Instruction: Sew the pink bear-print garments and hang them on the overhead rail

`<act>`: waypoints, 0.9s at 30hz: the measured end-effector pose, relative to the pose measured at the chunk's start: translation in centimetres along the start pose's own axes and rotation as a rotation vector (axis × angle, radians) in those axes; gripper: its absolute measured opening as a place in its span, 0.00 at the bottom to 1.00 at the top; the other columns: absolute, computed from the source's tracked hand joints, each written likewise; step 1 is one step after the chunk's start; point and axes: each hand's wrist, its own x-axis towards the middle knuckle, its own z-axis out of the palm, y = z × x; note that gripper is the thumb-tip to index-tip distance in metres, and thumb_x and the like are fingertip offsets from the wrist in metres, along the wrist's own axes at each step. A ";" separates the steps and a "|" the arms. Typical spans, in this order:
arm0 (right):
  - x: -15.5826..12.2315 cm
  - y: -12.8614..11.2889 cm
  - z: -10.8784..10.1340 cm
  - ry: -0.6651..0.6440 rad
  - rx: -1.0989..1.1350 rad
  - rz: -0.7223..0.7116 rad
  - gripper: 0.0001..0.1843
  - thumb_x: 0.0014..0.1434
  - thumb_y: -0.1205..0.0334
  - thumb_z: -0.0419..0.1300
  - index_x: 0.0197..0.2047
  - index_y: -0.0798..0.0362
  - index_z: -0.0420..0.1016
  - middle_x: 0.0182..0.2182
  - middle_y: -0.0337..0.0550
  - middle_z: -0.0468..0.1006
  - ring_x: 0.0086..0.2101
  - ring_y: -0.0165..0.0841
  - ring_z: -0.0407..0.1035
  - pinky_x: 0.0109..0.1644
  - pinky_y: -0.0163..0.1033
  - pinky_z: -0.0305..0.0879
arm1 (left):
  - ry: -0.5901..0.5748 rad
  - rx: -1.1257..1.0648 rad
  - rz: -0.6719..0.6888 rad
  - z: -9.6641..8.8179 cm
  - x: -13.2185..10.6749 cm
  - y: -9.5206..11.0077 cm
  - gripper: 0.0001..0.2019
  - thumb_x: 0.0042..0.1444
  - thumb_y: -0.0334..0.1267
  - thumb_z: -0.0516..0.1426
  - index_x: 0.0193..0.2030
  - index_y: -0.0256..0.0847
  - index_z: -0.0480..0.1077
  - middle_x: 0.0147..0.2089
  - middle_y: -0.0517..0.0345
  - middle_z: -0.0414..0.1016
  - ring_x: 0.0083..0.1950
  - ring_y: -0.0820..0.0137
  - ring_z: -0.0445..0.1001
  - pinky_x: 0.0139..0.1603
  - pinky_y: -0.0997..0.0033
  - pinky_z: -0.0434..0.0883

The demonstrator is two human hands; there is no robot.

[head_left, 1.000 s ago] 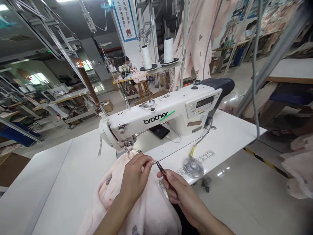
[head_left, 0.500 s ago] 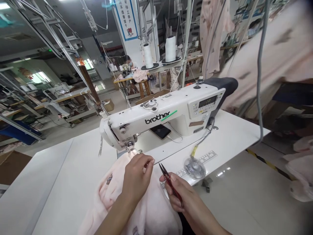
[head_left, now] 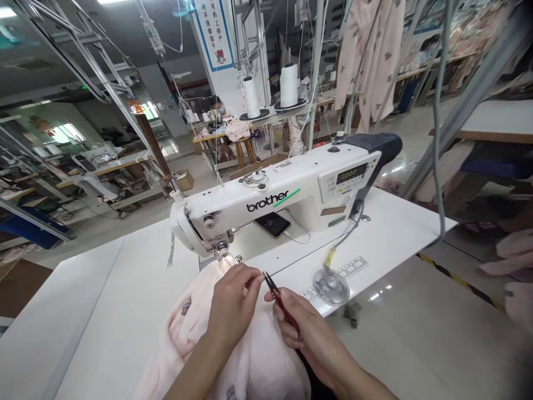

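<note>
My left hand (head_left: 233,303) is curling over the pink fleece garment (head_left: 237,355), its thumb and fingers pressed together, and I cannot tell whether they are pinching a thread or nothing at all. My right hand (head_left: 302,328) is pinching a pair of red-handled thread snips (head_left: 281,304), with the dark pointed blades angling up and to the left, just beside my left fingertips (head_left: 260,279).

The garment is lying bunched on the white surface (head_left: 112,289) in front of the Brother sewing machine (head_left: 283,194), and its far end is reaching the presser foot (head_left: 220,248). The printed pattern on the fleece is showing in small dark marks.

On the machine's right, a clear round disc (head_left: 331,286) is sitting on the surface beside a printed ruler scale (head_left: 353,268), and a yellow tape (head_left: 330,257) is running up from it. A phone (head_left: 272,225) is lying under the machine's arm with a white cable attached. Two white thread cones (head_left: 288,85) are standing on the stand behind the machine, pink garments (head_left: 370,55) are hanging to the right, and a co-worker (head_left: 217,108) is sitting at a far table.
</note>
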 end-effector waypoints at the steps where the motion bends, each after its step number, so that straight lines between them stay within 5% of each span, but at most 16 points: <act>1: 0.0 0.0 0.0 -0.001 -0.001 -0.001 0.22 0.57 0.42 0.56 0.39 0.55 0.68 0.25 0.34 0.55 0.19 0.21 0.40 0.21 0.32 0.33 | -0.001 -0.001 0.000 0.0 0.0 0.0 0.07 0.58 0.35 0.51 0.30 0.40 0.67 0.30 0.60 0.69 0.32 0.74 0.66 0.33 0.74 0.63; 11: -0.8 -0.2 0.3 0.005 -0.025 0.023 0.23 0.56 0.41 0.57 0.38 0.55 0.69 0.24 0.33 0.55 0.19 0.21 0.39 0.21 0.32 0.32 | 0.049 0.001 -0.009 -0.1 0.0 -0.2 0.06 0.58 0.35 0.51 0.31 0.40 0.67 0.29 0.61 0.69 0.32 0.73 0.65 0.33 0.74 0.62; 21: 0.6 -0.2 0.5 0.029 -0.052 -0.037 0.21 0.56 0.43 0.57 0.36 0.55 0.67 0.22 0.31 0.54 0.18 0.22 0.36 0.21 0.32 0.32 | -0.021 -0.016 -0.024 0.0 -0.2 -0.2 0.07 0.58 0.35 0.50 0.31 0.40 0.67 0.30 0.60 0.69 0.32 0.73 0.66 0.34 0.74 0.63; 24: 0.6 -1.1 -0.7 0.111 -0.154 -0.162 0.20 0.57 0.43 0.56 0.39 0.52 0.66 0.20 0.30 0.51 0.18 0.23 0.39 0.20 0.31 0.35 | -0.020 -0.022 -0.044 -0.2 -0.2 -0.2 0.08 0.58 0.36 0.50 0.31 0.41 0.67 0.30 0.60 0.69 0.32 0.73 0.66 0.32 0.75 0.63; 27: 0.6 -4.5 -4.7 0.304 -0.492 -0.418 0.19 0.58 0.45 0.55 0.46 0.48 0.65 0.22 0.32 0.56 0.18 0.25 0.48 0.20 0.32 0.45 | -0.016 -0.040 -0.045 -0.6 -0.2 -0.4 0.09 0.58 0.38 0.50 0.31 0.41 0.68 0.31 0.59 0.70 0.32 0.72 0.67 0.30 0.75 0.64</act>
